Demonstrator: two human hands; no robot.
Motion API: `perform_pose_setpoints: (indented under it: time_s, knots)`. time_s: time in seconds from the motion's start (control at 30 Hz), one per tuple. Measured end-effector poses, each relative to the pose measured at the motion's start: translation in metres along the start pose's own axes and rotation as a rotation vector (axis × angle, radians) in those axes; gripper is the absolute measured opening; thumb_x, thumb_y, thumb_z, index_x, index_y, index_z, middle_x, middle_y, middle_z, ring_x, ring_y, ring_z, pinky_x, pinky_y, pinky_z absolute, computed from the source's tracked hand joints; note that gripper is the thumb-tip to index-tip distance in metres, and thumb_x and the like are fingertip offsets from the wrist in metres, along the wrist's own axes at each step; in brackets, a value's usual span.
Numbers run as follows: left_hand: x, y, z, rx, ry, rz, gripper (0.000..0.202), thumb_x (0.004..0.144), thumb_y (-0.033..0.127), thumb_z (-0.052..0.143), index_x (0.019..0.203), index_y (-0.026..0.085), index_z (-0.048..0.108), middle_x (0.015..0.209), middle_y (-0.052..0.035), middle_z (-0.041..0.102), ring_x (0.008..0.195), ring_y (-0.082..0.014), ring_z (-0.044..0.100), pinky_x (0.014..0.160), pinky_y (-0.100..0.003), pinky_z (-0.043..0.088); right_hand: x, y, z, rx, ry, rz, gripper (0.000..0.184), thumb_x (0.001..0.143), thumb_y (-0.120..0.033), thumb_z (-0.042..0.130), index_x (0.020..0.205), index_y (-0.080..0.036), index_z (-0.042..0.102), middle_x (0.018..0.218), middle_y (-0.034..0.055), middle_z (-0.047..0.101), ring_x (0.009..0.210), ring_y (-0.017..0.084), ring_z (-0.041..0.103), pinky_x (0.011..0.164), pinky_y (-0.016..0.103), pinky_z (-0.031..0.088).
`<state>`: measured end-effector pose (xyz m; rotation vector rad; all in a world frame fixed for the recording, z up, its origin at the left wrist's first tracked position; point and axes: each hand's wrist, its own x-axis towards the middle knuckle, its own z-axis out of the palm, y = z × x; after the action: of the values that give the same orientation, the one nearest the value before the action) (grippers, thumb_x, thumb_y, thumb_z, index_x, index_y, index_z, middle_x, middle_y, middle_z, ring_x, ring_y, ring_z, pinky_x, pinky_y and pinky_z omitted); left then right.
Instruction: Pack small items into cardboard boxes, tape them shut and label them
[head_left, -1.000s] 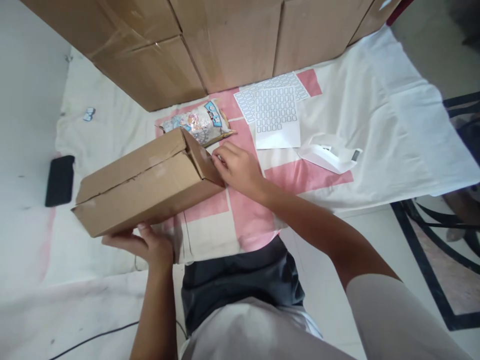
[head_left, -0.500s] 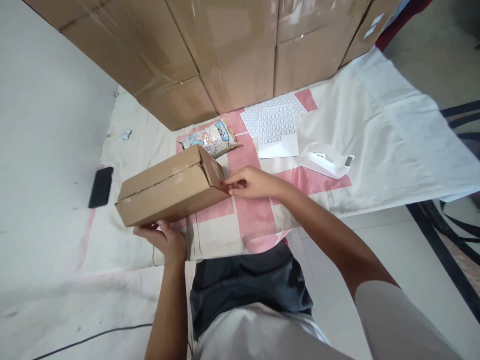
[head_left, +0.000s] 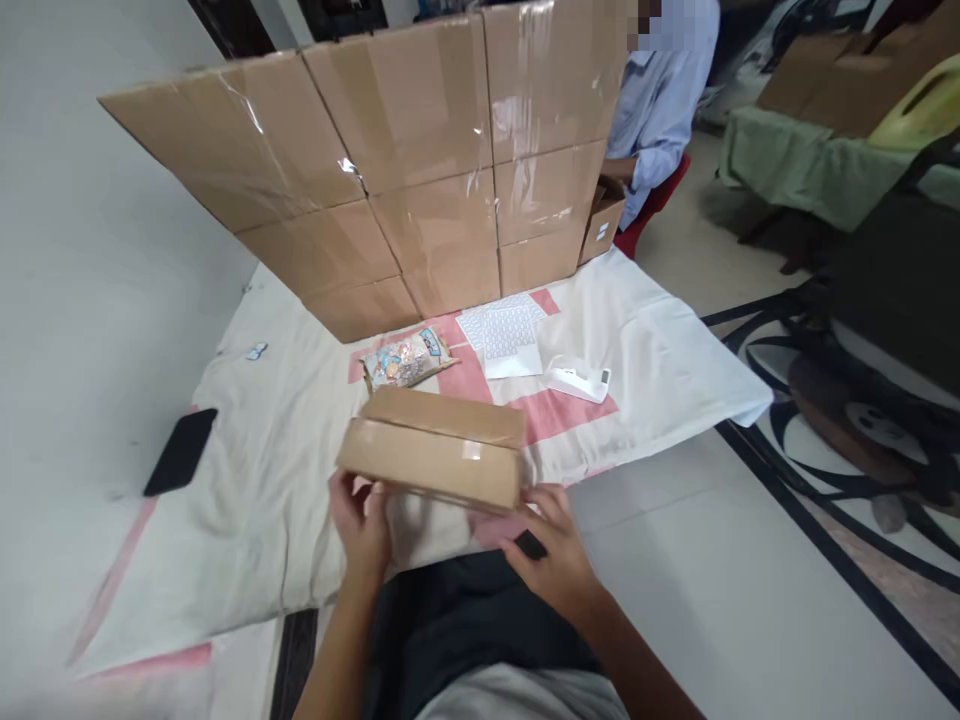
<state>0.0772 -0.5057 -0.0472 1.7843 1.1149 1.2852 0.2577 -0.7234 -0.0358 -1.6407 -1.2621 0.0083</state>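
A closed cardboard box [head_left: 431, 465], with a shiny strip of tape on its front, is held tilted above the near edge of the cloth-covered table [head_left: 247, 540]. My left hand [head_left: 364, 530] grips its lower left edge, fingers underneath and thumb at the front. At the lower right corner, my right hand [head_left: 555, 555] has its fingers against the box. A small dark patch shows between that thumb and fingers; I cannot tell what it is. Just behind the box lies a printed plastic packet [head_left: 405, 358].
Sticker sheets [head_left: 514, 345] and a white tape dispenser [head_left: 577, 380] lie beyond the box. A black phone [head_left: 180, 452] is at the left. Stacked taped cartons [head_left: 435, 220] stand along the back. Behind them, a person in a light blue shirt [head_left: 660, 110] sits at the right.
The box has turned and moved right, toward me. My right hand has shifted from its end to its lower right corner. The view has tilted up, bringing the seated person into sight.
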Motion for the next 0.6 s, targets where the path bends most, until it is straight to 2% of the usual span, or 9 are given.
perform_pose_setpoints:
  time_s: [0.07, 0.17, 0.2, 0.27, 0.3, 0.33, 0.4, 0.5, 0.6]
  knots:
    - [-0.021, 0.019, 0.032, -0.101, -0.093, -0.008, 0.053, 0.092, 0.062, 0.064, 0.126, 0.022, 0.055, 0.118, -0.0082, 0.059, 0.108, -0.0234, 0.06, 0.088, -0.035, 0.054, -0.028, 0.0, -0.031, -0.122, 0.156, -0.006, 0.039, 0.09, -0.016, 0.074, 0.127, -0.025, 0.067, 0.128, 0.0141, 0.066, 0.121, 0.031, 0.063, 0.097, 0.052, 0.06]
    - [-0.059, 0.055, 0.081, -0.263, -0.257, -0.015, 0.047, 0.102, 0.056, 0.054, 0.137, 0.025, 0.048, 0.119, -0.0076, 0.062, 0.103, -0.0209, 0.064, 0.086, -0.034, 0.056, -0.067, 0.009, -0.08, -0.263, 0.276, 0.025, 0.035, 0.091, -0.02, 0.074, 0.125, -0.026, 0.069, 0.147, 0.0172, 0.061, 0.133, 0.037, 0.065, 0.098, 0.054, 0.062]
    - [-0.069, 0.069, 0.097, -0.313, -0.327, -0.013, 0.045, 0.104, 0.054, 0.051, 0.14, 0.026, 0.046, 0.115, -0.0065, 0.062, 0.096, -0.0191, 0.064, 0.083, -0.033, 0.056, -0.079, 0.014, -0.096, -0.329, 0.308, 0.056, 0.029, 0.092, -0.024, 0.075, 0.12, -0.026, 0.07, 0.141, 0.0168, 0.067, 0.125, 0.036, 0.07, 0.093, 0.051, 0.065]
    - [-0.08, 0.099, 0.128, -0.398, -0.468, 0.019, 0.046, 0.105, 0.053, 0.049, 0.143, 0.028, 0.046, 0.112, -0.0059, 0.063, 0.088, -0.0178, 0.062, 0.08, -0.034, 0.056, -0.1, 0.025, -0.123, -0.48, 0.393, 0.145, 0.015, 0.092, -0.034, 0.076, 0.104, -0.026, 0.073, 0.108, 0.0132, 0.078, 0.093, 0.031, 0.079, 0.075, 0.042, 0.067]
    - [-0.079, 0.115, 0.146, -0.435, -0.532, 0.06, 0.049, 0.103, 0.054, 0.051, 0.145, 0.028, 0.046, 0.116, -0.0074, 0.063, 0.091, -0.0191, 0.062, 0.082, -0.035, 0.056, -0.108, 0.032, -0.134, -0.546, 0.451, 0.19, 0.015, 0.092, -0.04, 0.076, 0.096, -0.026, 0.073, 0.093, 0.0113, 0.078, 0.079, 0.03, 0.078, 0.067, 0.041, 0.066]
    - [-0.074, 0.131, 0.164, -0.469, -0.598, 0.131, 0.054, 0.102, 0.055, 0.053, 0.148, 0.028, 0.044, 0.123, -0.0101, 0.062, 0.098, -0.0218, 0.062, 0.087, -0.038, 0.056, -0.113, 0.039, -0.143, -0.595, 0.505, 0.235, 0.021, 0.091, -0.046, 0.075, 0.092, -0.025, 0.073, 0.085, 0.0109, 0.077, 0.072, 0.03, 0.077, 0.064, 0.042, 0.065]
    - [-0.054, 0.163, 0.205, -0.488, -0.723, 0.298, 0.064, 0.098, 0.053, 0.058, 0.151, 0.024, 0.039, 0.138, -0.0162, 0.057, 0.119, -0.0294, 0.058, 0.101, -0.046, 0.053, -0.113, 0.057, -0.152, -0.63, 0.57, 0.317, 0.033, 0.091, -0.057, 0.071, 0.091, -0.024, 0.074, 0.088, 0.0145, 0.079, 0.077, 0.035, 0.079, 0.068, 0.048, 0.066]
    - [-0.014, 0.203, 0.269, -0.39, -0.878, 0.412, 0.062, 0.096, 0.041, 0.06, 0.152, 0.022, 0.041, 0.145, -0.0155, 0.058, 0.132, -0.0309, 0.055, 0.114, -0.049, 0.047, -0.092, 0.091, -0.15, -0.546, 0.596, 0.408, 0.052, 0.089, -0.068, 0.067, 0.101, -0.019, 0.079, 0.114, 0.0236, 0.08, 0.109, 0.046, 0.078, 0.091, 0.059, 0.065]
    - [0.017, 0.219, 0.32, -0.275, -0.969, 0.416, 0.054, 0.095, 0.035, 0.059, 0.146, 0.018, 0.049, 0.145, -0.0158, 0.062, 0.132, -0.03, 0.06, 0.114, -0.046, 0.049, -0.057, 0.124, -0.142, -0.437, 0.603, 0.441, 0.065, 0.089, -0.069, 0.066, 0.122, -0.014, 0.078, 0.144, 0.0284, 0.067, 0.138, 0.048, 0.063, 0.11, 0.066, 0.056]
